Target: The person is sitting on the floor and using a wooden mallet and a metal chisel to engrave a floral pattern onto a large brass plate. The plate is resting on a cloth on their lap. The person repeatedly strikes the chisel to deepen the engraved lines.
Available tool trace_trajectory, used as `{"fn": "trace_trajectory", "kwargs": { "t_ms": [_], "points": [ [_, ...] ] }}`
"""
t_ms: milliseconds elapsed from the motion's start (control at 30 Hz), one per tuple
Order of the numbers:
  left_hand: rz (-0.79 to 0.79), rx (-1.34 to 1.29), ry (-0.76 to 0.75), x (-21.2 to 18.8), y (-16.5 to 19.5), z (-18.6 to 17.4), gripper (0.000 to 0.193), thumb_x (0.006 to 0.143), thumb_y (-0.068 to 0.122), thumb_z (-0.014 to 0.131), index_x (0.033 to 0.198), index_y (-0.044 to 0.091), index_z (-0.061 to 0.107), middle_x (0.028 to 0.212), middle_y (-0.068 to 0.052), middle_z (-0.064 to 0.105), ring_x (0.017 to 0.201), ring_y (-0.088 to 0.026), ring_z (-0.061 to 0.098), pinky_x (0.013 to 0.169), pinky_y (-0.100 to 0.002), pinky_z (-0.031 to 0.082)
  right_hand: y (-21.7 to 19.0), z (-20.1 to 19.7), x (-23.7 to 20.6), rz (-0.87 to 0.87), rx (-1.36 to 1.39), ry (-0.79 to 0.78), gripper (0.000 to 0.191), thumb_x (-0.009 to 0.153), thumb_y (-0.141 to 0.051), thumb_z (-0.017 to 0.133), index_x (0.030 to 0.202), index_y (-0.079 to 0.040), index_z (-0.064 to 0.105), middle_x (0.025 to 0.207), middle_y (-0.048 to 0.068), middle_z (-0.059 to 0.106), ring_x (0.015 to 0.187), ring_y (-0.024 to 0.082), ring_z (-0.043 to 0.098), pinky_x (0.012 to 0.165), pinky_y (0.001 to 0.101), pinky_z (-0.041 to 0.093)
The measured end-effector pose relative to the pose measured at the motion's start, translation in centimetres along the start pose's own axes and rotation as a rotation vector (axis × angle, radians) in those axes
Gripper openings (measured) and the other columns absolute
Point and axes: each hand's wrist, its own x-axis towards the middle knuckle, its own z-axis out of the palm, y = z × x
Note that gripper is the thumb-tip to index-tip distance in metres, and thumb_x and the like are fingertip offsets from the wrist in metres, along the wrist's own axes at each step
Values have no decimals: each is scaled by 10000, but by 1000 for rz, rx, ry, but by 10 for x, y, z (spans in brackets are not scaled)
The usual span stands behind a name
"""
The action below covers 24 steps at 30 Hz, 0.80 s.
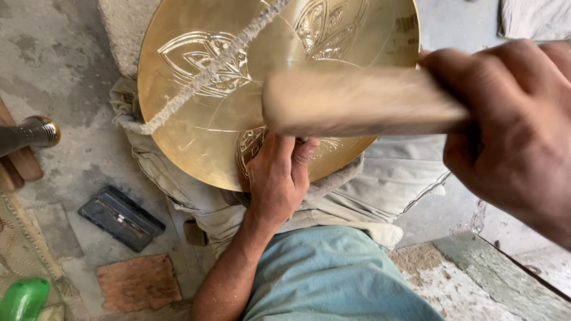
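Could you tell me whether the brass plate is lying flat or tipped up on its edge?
Lying roughly flat: the brass plate shows its whole engraved face upward, resting on cloth, with the left hand pressed on its near rim.

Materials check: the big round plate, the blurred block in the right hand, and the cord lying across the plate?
Round plate: looks like brass, polished gold sheen, with bright engraved leaf patterns cut into it.
Block in the right hand: probably wood, pale tan and matte; motion blur hides any grain.
Cord: seemingly twisted fibre rope, off-white and fuzzy.
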Motion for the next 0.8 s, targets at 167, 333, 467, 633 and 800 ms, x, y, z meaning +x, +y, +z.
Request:
{"fn": "trace_trajectory", "kwargs": {
  "t_ms": [167,333,467,633,800],
  "points": [
    [47,60,19,0,-1,1,195,1091,197,633,1237,83,573,1042,-92,657,924,-282,708,743,-408,562,-5,1,2,13,-24,-39,626,690,64,768,1305,-29,697,988,140,692,874,294,647,793,410,560],
    [52,1,29,1,0,0,235,1107,188,613,1307,76,558,1072,-89,661,949,-271,711,774,-389,572,-5,2,-5,37,90,-54,633,692,116,736,1314,17,677,1015,218,670,896,330,665,780,433,581],
    [43,2,102,-2,3,-8,212,1134,192,596,1312,79,574,1022,-34,682,936,-224,714,815,-356,587,1,6,-6,141,237,-137,574,720,153,709,1283,77,628,991,232,662,834,315,672,725,392,581],
    [43,-54,27,4,-3,-8,191,1131,211,612,1252,70,568,1017,-21,695,934,-179,742,829,-329,606,9,12,2,-28,343,-20,552,796,176,659,1328,136,516,1066,298,647,876,347,697,678,377,586],
    [68,37,24,5,-7,-2,218,1090,189,632,1239,44,571,999,-35,690,911,-201,728,765,-333,596,5,12,6,3,535,25,557,816,195,598,1353,121,466,1136,324,632,1011,370,701,735,402,599]
  ]
}}
